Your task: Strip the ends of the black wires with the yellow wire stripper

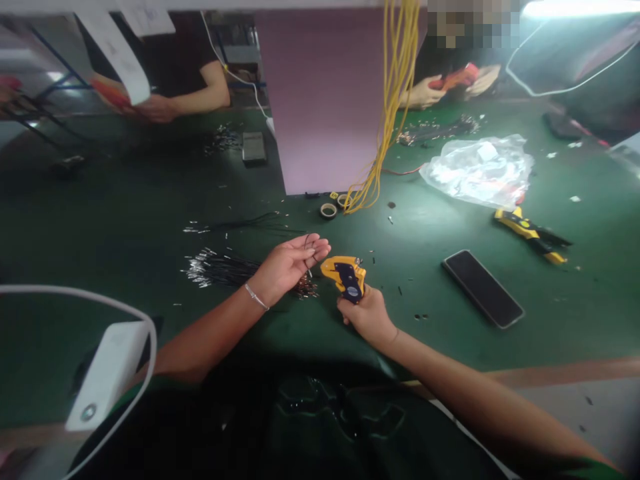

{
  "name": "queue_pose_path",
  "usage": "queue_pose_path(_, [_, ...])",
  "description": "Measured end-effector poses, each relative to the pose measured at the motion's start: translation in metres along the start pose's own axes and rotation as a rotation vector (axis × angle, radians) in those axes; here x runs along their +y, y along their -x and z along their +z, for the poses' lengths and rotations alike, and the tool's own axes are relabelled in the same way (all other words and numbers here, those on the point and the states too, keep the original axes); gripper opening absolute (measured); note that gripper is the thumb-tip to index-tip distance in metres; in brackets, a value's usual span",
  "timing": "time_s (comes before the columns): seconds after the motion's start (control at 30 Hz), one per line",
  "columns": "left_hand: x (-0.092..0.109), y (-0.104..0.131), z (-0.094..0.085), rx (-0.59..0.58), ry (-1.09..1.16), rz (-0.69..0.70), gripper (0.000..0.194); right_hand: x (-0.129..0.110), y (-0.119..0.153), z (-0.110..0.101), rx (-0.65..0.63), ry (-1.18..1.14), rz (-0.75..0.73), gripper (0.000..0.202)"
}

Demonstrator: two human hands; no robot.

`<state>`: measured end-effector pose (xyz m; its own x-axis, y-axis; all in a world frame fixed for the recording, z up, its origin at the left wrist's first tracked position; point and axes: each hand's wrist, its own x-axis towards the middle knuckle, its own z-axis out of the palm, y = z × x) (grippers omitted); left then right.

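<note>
My right hand (367, 317) is wrapped round the handle of a yellow and black wire stripper (349, 277), its head pointing up and left. My left hand (290, 265), palm up, pinches a thin black wire (309, 250) between thumb and fingers, just left of the tool's jaws. Wire and jaws look apart. Under and beside my left hand lies a bundle of black wires (227, 268) with silvery ends at the left and coppery ends at the right. A few looser black wires (245, 223) lie behind it.
A phone (483, 289), another yellow tool (530, 235) and a plastic bag (480, 170) lie at the right. Tape rolls (328, 211) and hanging yellow wires (384, 147) stand near a pink panel (325, 100). A white device (107, 377) is at left. Two people work across the table.
</note>
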<state>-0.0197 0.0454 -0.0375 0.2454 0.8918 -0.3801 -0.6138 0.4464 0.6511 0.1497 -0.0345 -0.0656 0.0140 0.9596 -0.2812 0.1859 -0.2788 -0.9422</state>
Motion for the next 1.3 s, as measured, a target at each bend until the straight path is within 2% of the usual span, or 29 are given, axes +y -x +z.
queue_pose_path(0.17, [0.005, 0.001, -0.002, -0.078, -0.025, 0.033, 0.016, 0.0, -0.003, -0.007, -0.093, -0.126, 0.017, 0.014])
queue_pose_path(0.43, [0.016, 0.014, 0.0, -0.116, -0.279, 0.071, 0.015, 0.001, -0.002, -0.017, -0.181, -0.299, 0.021, 0.013])
queue_pose_path(0.57, [0.018, 0.02, 0.006, -0.167, -0.305, 0.029, 0.013, -0.004, 0.002, -0.029, -0.237, -0.401, 0.039, 0.016])
queue_pose_path(0.83, [0.018, 0.037, 0.024, -0.255, -0.281, 0.025, 0.012, -0.006, 0.006, -0.042, -0.38, -0.42, -0.05, 0.015])
queue_pose_path(1.03, [0.021, 0.041, 0.026, -0.218, -0.312, 0.033, 0.011, -0.005, 0.004, -0.042, -0.463, -0.497, -0.049, 0.015])
queue_pose_path(1.3, [0.014, 0.041, 0.03, -0.145, -0.398, -0.024, 0.029, -0.005, 0.003, -0.041, -0.542, -0.517, -0.004, 0.013])
